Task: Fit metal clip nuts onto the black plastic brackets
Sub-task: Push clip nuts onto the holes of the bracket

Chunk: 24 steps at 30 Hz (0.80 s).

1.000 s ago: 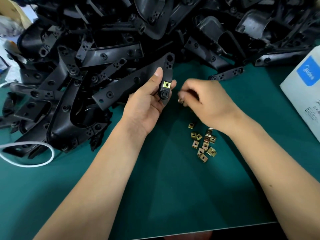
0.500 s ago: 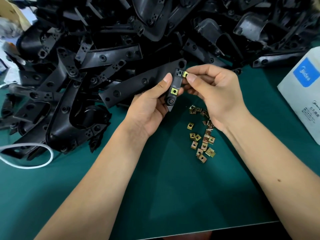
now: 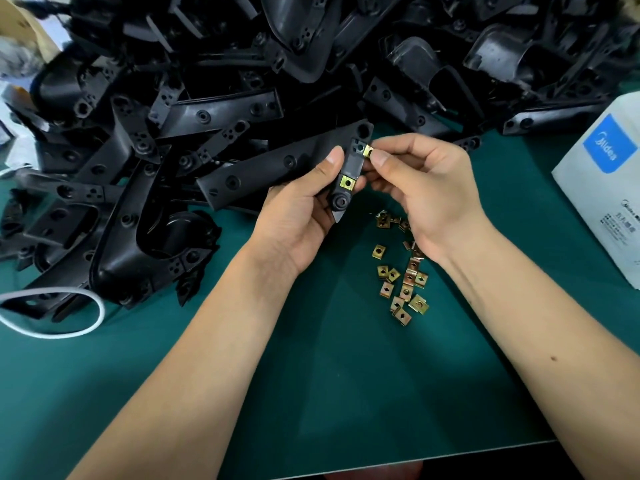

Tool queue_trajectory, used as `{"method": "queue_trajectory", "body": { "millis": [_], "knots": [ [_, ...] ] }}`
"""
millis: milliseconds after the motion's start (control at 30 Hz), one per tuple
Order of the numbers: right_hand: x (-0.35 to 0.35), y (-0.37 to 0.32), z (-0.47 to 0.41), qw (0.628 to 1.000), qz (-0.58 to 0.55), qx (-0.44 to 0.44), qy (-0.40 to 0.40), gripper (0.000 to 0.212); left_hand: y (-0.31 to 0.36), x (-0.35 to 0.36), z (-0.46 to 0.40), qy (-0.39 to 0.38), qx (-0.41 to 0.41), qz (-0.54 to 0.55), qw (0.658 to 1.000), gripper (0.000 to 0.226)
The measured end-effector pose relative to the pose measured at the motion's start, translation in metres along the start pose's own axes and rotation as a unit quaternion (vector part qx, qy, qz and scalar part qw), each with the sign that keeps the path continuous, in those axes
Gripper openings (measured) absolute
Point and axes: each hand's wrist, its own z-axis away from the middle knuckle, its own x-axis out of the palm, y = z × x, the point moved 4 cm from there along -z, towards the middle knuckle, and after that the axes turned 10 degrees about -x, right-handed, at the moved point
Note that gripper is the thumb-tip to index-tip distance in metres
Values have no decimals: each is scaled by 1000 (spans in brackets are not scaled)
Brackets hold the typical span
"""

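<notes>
Right hand [image 3: 426,188] pinches a brass-coloured clip nut [image 3: 368,150] between thumb and forefinger, the other fingers curled beneath; the nut sits against the right edge of the held bracket [image 3: 287,164], at its square seat just below the round hole in the bracket's upper end. Left hand [image 3: 304,216] grips the same bracket from the left and below, thumb laid along its narrow end face, fingers wrapped behind it. Just below the pinched nut, on that same end face, a fitted clip nut [image 3: 346,182] lies flat in its seat beside the tip of the left thumb's side; below it are a round boss and the bracket's pointed tip. The bracket's long body runs away from the grip to the left and slightly downward.

Below the right hand, loose clip nuts [image 3: 401,282] lie scattered on the green mat [image 3: 346,375], some partly hidden by the right wrist. Behind and to the left of the grip rises a large pile of black brackets [image 3: 214,109], spreading across the far side of the mat. To the right of the grip, well apart, stands a white box [image 3: 602,188] with a blue label. Far left of the grip, at the foot of the pile, lies a loop of white cord [image 3: 52,332].
</notes>
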Motion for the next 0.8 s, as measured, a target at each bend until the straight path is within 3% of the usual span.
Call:
{"method": "queue_trajectory", "body": {
  "millis": [200, 333, 533, 800],
  "knots": [
    [1, -5, 0, 1000, 13, -3, -18, 9, 1, 0, 1, 2, -29, -12, 1000, 30],
    [5, -6, 1, 1000, -8, 2, -3, 20, 0, 0, 1, -6, -45, -23, 999, 18],
    [8, -9, 2, 998, -42, 27, -33, 25, 1, -3, 2, -25, -56, -53, 997, 30],
    [9, -15, 5, 997, 59, -44, -35, 31, -5, 1, 0, -2, -18, -54, 998, 44]
  ]
}}
